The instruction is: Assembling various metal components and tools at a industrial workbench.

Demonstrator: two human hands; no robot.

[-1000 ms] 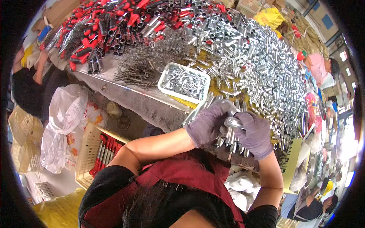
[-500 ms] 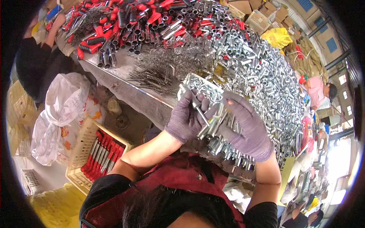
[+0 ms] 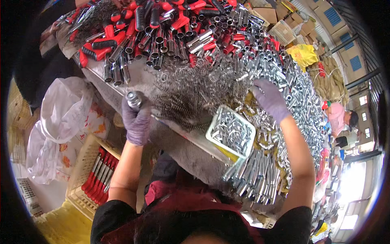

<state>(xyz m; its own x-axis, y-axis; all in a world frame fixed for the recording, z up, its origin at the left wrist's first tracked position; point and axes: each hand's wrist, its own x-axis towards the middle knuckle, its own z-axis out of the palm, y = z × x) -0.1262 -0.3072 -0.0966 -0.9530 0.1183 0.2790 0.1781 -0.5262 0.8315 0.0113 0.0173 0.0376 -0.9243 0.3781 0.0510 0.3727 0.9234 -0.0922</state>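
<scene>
My left hand [image 3: 136,122], in a grey-purple glove, is closed around a shiny metal cylindrical part [image 3: 133,99], seen nearly end-on, at the near edge of the table. My gloved right hand [image 3: 271,99] reaches down onto the heap of small silver metal parts [image 3: 298,97]; its fingertips are hidden, so whether it grips anything cannot be seen. Between the hands lie dark coil springs [image 3: 174,106]. A pale plastic tray [image 3: 210,132] of small metal pins sits nearer me, beside a row of silver metal rods [image 3: 260,175].
Red-and-black handles [image 3: 106,42] and chrome tubes [image 3: 160,46] pile up at the far side. A cream crate [image 3: 77,183] of red-handled tools stands below left, near white plastic bags [image 3: 67,105]. People are nearby, one in a pink top [image 3: 336,116] at right.
My hands have separated: the left moved left with a metal part, the right went far into the silver heap. The tray and rods, partly covered before, now show fully.
</scene>
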